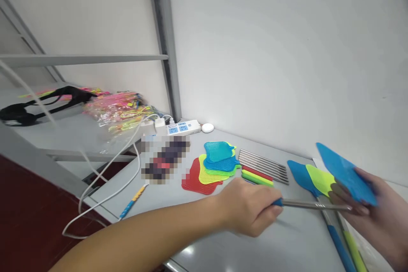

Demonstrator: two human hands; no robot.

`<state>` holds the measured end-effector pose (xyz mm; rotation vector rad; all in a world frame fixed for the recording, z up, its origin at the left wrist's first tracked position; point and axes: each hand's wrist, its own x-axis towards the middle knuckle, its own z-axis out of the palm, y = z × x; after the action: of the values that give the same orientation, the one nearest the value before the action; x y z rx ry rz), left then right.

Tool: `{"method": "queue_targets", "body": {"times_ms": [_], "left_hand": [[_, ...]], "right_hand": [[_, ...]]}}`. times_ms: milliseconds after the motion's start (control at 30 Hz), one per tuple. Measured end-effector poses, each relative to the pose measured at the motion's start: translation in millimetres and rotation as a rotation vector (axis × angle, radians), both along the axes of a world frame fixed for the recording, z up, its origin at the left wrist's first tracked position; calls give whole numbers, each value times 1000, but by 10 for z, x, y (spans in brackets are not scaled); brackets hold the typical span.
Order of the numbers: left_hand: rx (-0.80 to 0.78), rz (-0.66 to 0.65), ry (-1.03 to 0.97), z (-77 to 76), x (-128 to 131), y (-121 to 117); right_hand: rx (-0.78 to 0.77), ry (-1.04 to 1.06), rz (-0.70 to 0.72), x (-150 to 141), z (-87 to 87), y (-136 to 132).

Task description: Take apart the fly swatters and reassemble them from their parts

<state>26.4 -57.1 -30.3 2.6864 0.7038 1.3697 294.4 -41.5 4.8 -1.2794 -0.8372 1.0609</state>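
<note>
My left hand (251,208) is closed round the blue handle of a metal rod (309,205), which points right. My right hand (382,212) grips a blue fly swatter head (344,170) close to the rod's far end; whether the two are joined I cannot tell. Beneath my right hand lie a blue fly swatter (301,176) and a yellow-green fly swatter (321,178), both with rods and handles. Behind my left hand are loose coloured handles (258,177), a row of metal rods (263,165) and a pile of loose swatter heads (199,180) in red, yellow, green and blue.
A power strip (184,128) and a round white object (208,128) sit along the back wall. A blurred-out dark item (167,157) and a blue-and-orange stick (134,201) lie on the left. White cables (105,195) hang off the edge. Plastic-bagged items (124,110) fill the shelf.
</note>
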Motion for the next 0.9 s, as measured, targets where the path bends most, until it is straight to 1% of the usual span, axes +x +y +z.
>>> {"method": "queue_targets", "body": {"times_ms": [67,100,133,200,267,367,500,567,667,900], "left_hand": [[-50,35,41,33,-32,21],[-83,59,75,51,-53,45],[-112,85,108,69,-73,76],[-139,122,153,96,-108,147],[-139,138,183,103,-130,216],[-145,159,238,79,-137,286],[-181,183,314,41,-125,309],[-195,178,325,34,-118,306],[-191,164,298,34,-114,302],[-179,139,277,44,-140,320]], "right_hand": [[-42,178,22,17,-113,-1],[-76,224,42,16,-177,-1],[-98,218,74,13,-240,-5],[-124,137,152,1,-339,-27],[-97,66,180,-19,-382,-61],[6,58,144,-60,-369,-114],[99,17,-16,-93,-357,-182],[137,-41,-56,-104,-373,-218],[180,-84,-44,-134,-390,-265],[236,-44,32,-174,-372,-295]]}}
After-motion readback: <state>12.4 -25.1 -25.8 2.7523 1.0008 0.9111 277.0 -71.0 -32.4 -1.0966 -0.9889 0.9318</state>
